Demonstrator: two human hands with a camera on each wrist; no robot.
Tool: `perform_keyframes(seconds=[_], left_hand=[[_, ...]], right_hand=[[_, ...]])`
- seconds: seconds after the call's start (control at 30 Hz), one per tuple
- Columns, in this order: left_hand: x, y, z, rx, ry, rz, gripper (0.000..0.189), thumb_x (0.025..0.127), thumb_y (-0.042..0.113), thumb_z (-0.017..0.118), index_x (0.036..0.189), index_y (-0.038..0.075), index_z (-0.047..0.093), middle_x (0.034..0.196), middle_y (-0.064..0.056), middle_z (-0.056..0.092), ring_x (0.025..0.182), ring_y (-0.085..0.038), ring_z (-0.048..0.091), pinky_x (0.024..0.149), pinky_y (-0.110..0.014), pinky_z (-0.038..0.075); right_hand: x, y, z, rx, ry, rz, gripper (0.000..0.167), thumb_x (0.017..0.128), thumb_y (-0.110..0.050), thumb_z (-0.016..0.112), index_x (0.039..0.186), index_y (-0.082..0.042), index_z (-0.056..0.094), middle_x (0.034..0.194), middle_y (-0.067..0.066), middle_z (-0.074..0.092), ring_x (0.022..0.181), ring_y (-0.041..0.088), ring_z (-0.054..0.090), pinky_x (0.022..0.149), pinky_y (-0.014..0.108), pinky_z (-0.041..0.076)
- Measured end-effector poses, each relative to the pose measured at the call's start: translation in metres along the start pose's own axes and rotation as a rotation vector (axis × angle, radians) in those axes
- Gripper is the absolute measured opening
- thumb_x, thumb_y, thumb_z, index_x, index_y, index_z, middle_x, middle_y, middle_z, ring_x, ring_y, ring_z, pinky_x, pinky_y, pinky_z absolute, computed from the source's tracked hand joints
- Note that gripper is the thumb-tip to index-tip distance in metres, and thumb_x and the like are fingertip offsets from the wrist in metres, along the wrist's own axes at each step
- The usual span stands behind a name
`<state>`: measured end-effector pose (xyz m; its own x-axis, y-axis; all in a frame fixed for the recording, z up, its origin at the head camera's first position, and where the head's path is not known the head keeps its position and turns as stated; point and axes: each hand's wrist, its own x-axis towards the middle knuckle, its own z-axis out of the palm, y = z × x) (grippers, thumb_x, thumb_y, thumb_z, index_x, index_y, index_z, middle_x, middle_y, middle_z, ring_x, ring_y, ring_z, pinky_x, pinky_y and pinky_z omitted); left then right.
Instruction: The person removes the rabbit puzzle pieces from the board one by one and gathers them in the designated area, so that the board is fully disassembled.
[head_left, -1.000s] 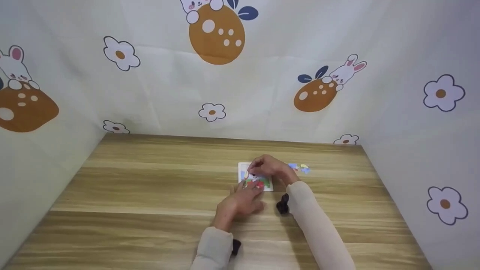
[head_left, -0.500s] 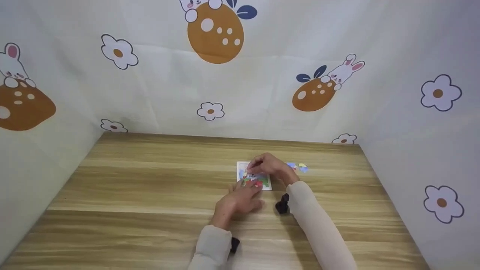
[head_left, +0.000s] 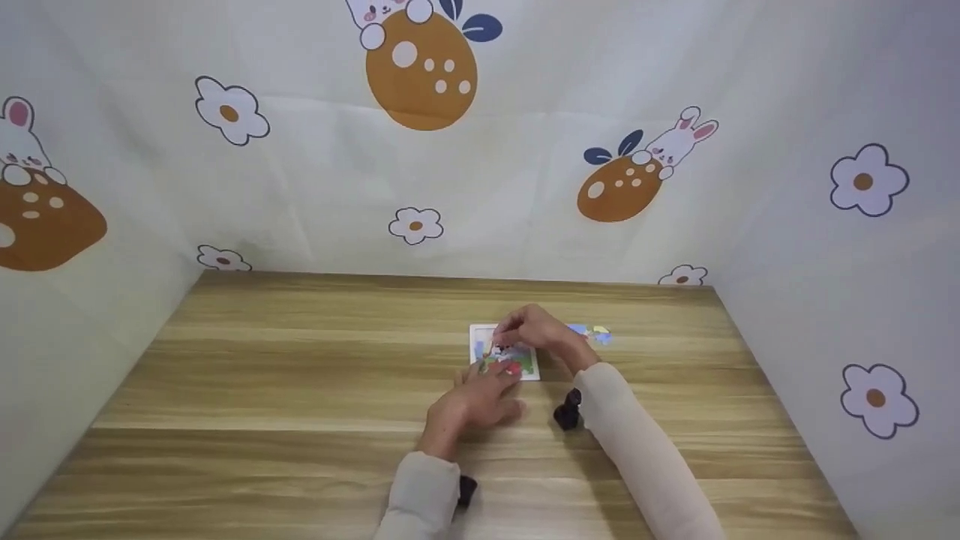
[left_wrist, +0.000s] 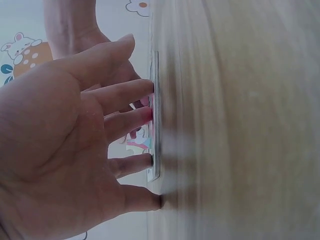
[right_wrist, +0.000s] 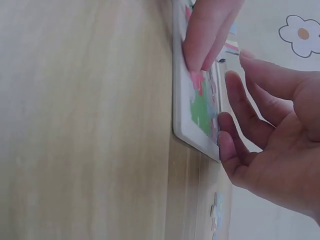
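Observation:
A small picture jigsaw puzzle in a white tray (head_left: 472, 341) lies flat on the wooden table. My left hand (head_left: 480, 401) reaches over its near edge with fingers spread and fairly straight; in the left wrist view several fingertips press on the puzzle, and the little finger (left_wrist: 142, 198) touches down beside it. Over the tray's far part, my right hand (head_left: 534, 328) pinches a puzzle piece (right_wrist: 231, 47) between thumb and fingers. That piece stands tilted against the picture in the left wrist view. The other right fingers curl loosely near the tray's edge.
Several loose puzzle pieces (head_left: 600, 334) lie right of the tray, partly behind the right hand. Black wrist devices show under the right wrist (head_left: 568, 411) and the left wrist (head_left: 467, 491). A printed cloth (head_left: 510, 172) with rabbits and flowers surrounds the table (head_left: 262, 360).
The head view has shifted slightly. Both hands stay at the puzzle in almost the same pose, the left pressing and the right fingertips at the same far part of the tray.

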<state>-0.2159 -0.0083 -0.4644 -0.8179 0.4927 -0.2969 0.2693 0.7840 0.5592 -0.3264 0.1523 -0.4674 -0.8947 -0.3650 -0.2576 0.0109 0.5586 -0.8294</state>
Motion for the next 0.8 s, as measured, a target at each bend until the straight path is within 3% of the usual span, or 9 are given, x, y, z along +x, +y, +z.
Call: perform_keyframes(seconds=[0.23,0.37,0.6,0.8], left_hand=[[-0.001,-0.001,-0.001,-0.024,0.019,0.035,0.062,0.101,0.039,0.055,0.155,0.014,0.038,0.167,-0.007,0.025,0.155,-0.043,0.009,0.120,-0.071,0.008],[0.000,-0.001,-0.001,-0.012,0.016,0.033,0.062,0.101,0.040,0.054,0.155,0.014,0.038,0.167,-0.005,0.026,0.156,-0.042,0.011,0.120,-0.071,0.009],[0.000,-0.002,-0.001,0.003,0.012,0.025,0.061,0.101,0.040,0.053,0.155,0.015,0.039,0.167,-0.004,0.027,0.156,-0.042,0.011,0.121,-0.069,0.010],[0.001,-0.002,0.000,0.017,0.014,0.014,0.060,0.101,0.041,0.052,0.154,0.015,0.040,0.167,-0.006,0.027,0.156,-0.042,0.012,0.121,-0.069,0.011]], right_hand=[[-0.001,-0.004,0.003,-0.080,0.001,-0.045,0.011,0.090,-0.010,0.073,0.096,-0.002,0.078,0.089,0.002,0.075,0.080,0.009,0.059,0.075,0.020,0.049],[-0.001,-0.007,0.001,-0.052,0.033,-0.018,0.011,0.093,-0.010,0.068,0.095,-0.004,0.077,0.089,0.001,0.072,0.083,0.012,0.058,0.078,0.024,0.048],[-0.009,-0.008,-0.013,-0.018,0.060,0.019,0.016,0.096,-0.020,0.065,0.104,-0.008,0.072,0.105,0.003,0.070,0.100,0.017,0.060,0.090,0.032,0.048],[-0.024,0.000,-0.032,0.020,0.118,0.013,0.019,0.097,-0.020,0.063,0.108,-0.005,0.069,0.105,0.009,0.072,0.104,0.027,0.066,0.085,0.036,0.052]])
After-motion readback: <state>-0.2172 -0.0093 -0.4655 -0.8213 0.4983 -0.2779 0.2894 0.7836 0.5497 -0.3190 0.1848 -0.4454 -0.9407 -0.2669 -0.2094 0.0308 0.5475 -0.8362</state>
